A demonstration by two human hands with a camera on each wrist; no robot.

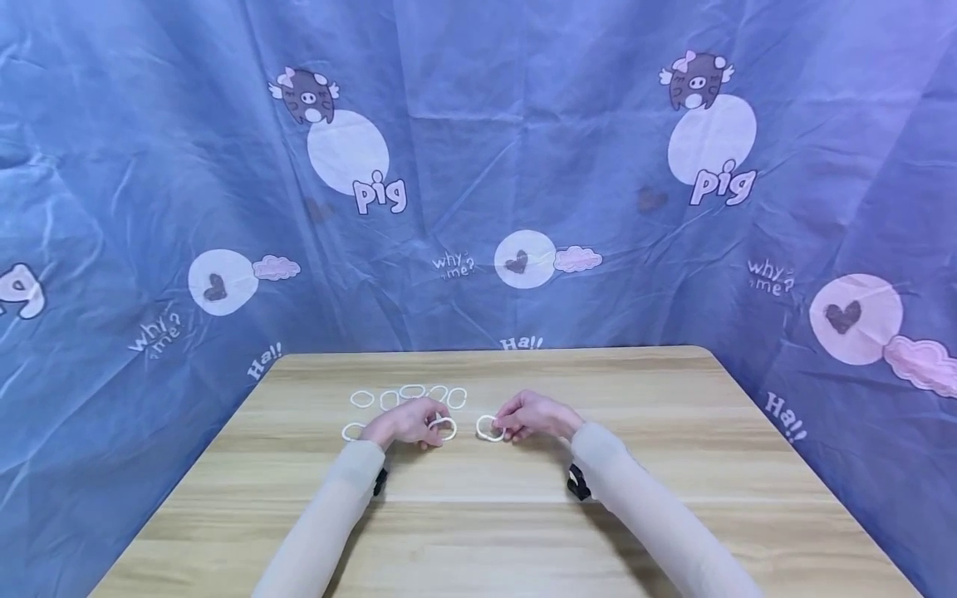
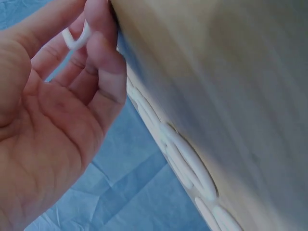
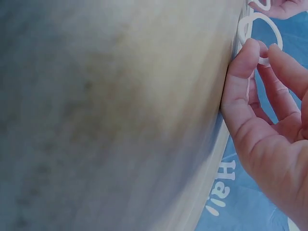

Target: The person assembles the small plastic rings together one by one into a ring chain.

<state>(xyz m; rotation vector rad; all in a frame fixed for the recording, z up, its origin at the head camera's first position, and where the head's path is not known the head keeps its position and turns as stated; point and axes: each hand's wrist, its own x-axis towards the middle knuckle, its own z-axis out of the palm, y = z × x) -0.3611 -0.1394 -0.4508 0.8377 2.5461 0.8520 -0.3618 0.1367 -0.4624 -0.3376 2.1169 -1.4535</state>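
Observation:
In the head view my left hand (image 1: 409, 420) pinches a thin white ring (image 1: 454, 428), perhaps a hair tie, between thumb and fingers just above the table. A short gap to the right, my right hand (image 1: 534, 415) pinches a second white ring (image 1: 480, 426) by its right side. The right wrist view shows this ring (image 3: 262, 16) standing up from the thumb and index fingertips. Only the lower bend of the left ring (image 2: 74, 45) shows in the left wrist view; fingers hide the rest. The two rings are apart.
Several white rings (image 1: 362, 393) lie in a row behind my left hand. One more ring (image 1: 346, 433) lies left of that hand, partly hidden by the wrist. All are on a light wooden table (image 1: 478, 540), with a blue printed curtain (image 1: 463, 166) behind it.

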